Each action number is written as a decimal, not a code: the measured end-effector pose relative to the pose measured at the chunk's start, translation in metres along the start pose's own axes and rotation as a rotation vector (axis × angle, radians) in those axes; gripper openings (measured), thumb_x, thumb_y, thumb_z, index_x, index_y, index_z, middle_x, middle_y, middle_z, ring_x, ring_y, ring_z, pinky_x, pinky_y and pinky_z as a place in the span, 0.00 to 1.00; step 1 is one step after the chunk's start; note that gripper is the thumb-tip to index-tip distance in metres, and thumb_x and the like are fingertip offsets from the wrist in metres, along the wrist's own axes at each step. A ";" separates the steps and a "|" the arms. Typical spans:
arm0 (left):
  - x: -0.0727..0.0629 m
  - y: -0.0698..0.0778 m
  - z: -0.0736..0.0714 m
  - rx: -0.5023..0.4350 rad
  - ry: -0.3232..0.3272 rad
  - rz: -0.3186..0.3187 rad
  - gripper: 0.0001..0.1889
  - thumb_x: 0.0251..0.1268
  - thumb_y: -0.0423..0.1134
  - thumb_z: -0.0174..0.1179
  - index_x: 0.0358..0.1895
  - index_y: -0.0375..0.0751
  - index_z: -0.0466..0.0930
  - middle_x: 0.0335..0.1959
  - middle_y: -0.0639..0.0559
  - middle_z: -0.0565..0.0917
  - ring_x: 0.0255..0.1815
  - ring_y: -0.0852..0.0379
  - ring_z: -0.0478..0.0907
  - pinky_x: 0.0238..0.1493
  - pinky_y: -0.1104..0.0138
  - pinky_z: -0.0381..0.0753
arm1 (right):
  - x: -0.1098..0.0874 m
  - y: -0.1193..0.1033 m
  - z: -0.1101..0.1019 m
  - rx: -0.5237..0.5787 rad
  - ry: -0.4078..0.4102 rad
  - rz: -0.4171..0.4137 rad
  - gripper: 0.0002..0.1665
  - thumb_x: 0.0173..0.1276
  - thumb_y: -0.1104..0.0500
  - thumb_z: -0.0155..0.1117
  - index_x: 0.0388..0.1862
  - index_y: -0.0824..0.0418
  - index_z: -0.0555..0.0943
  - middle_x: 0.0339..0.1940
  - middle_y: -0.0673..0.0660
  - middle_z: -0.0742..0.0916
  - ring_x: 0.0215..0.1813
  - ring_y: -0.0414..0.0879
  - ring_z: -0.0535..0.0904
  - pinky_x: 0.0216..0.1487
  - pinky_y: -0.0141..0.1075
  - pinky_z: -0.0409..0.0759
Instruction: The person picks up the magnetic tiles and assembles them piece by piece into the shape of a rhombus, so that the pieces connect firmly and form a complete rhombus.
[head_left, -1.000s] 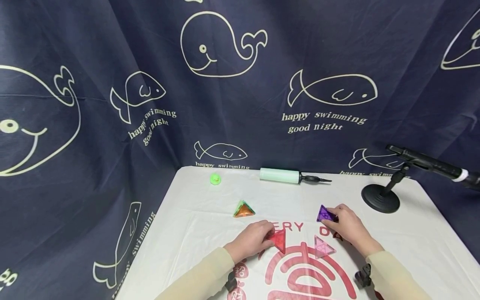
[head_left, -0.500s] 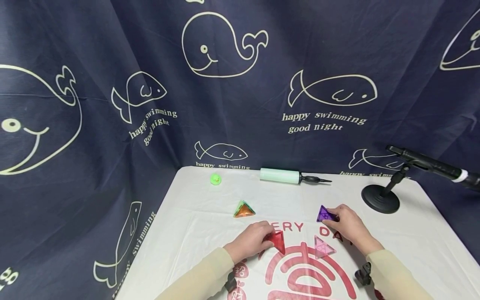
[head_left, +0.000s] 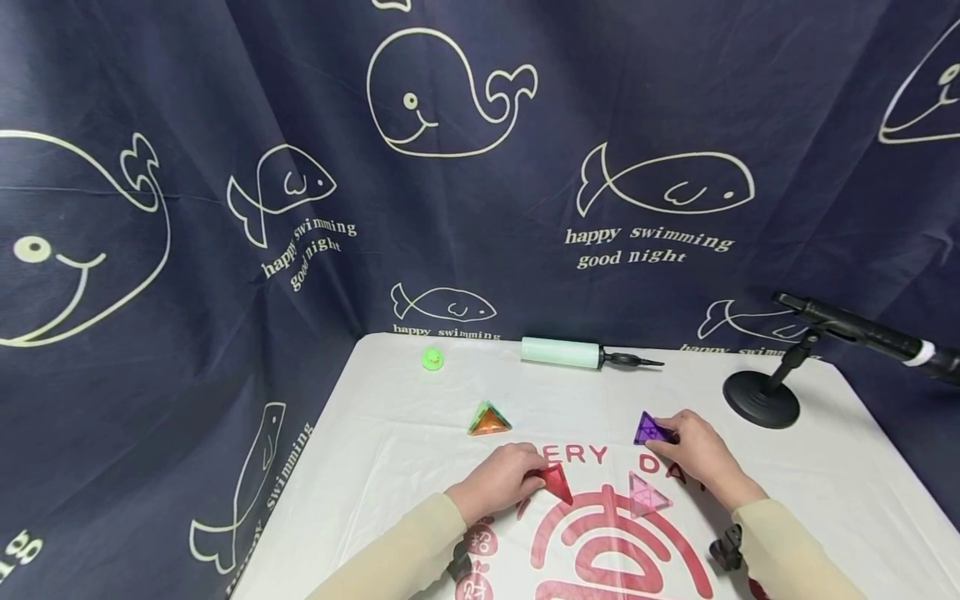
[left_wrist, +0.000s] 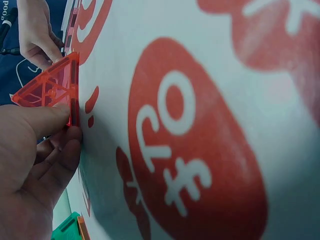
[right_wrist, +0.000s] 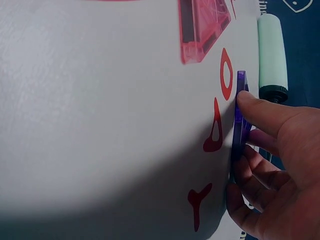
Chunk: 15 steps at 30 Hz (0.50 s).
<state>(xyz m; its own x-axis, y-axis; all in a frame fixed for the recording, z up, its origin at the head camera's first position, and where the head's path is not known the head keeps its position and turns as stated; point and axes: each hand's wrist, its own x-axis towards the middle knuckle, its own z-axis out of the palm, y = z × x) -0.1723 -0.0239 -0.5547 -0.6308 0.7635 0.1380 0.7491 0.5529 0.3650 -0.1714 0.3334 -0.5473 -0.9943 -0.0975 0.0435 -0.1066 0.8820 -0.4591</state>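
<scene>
My left hand (head_left: 497,483) pinches a red triangular magnetic tile (head_left: 558,484) between thumb and fingers. In the left wrist view the red tile (left_wrist: 47,87) is raised up from the tabletop, one edge close to the cloth. A purple triangular magnetic tile (head_left: 648,428) is in the grip of my right hand (head_left: 697,451); the right wrist view has the thumb on the purple tile (right_wrist: 240,115) and fingers behind it, near the table. Between the hands, closer to me, a pink triangular magnetic tile (head_left: 646,495) lies apart from both.
Orange and green triangular tiles (head_left: 489,420) stand together beyond my left hand. Toward the back edge are a green toy duck (head_left: 432,359) and a mint hand pump (head_left: 562,352). A black stand (head_left: 762,400) occupies the right rear, before a whale-patterned curtain (head_left: 465,217).
The red tile has tilted up in my left hand and looks narrower from above. My right hand and the purple tile stay in place, as does the pink tile.
</scene>
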 end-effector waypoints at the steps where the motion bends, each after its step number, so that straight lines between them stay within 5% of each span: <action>1: 0.000 0.000 -0.001 0.008 -0.002 0.001 0.08 0.71 0.39 0.69 0.50 0.45 0.89 0.41 0.58 0.85 0.42 0.69 0.78 0.48 0.75 0.77 | 0.000 0.000 0.000 0.001 -0.001 0.001 0.33 0.62 0.55 0.80 0.56 0.78 0.82 0.41 0.66 0.83 0.43 0.59 0.81 0.51 0.61 0.78; 15: -0.001 -0.003 -0.002 0.128 0.067 -0.020 0.04 0.69 0.43 0.70 0.37 0.51 0.84 0.33 0.62 0.80 0.33 0.69 0.74 0.39 0.73 0.75 | 0.000 0.001 0.002 -0.011 0.016 -0.011 0.33 0.62 0.53 0.80 0.57 0.76 0.83 0.39 0.62 0.82 0.37 0.51 0.76 0.43 0.55 0.78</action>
<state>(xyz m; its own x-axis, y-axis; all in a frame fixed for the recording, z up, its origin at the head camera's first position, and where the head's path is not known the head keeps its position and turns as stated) -0.1740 -0.0271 -0.5545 -0.6547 0.7303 0.1951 0.7533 0.6089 0.2486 -0.1713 0.3337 -0.5501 -0.9931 -0.0998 0.0622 -0.1172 0.8860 -0.4486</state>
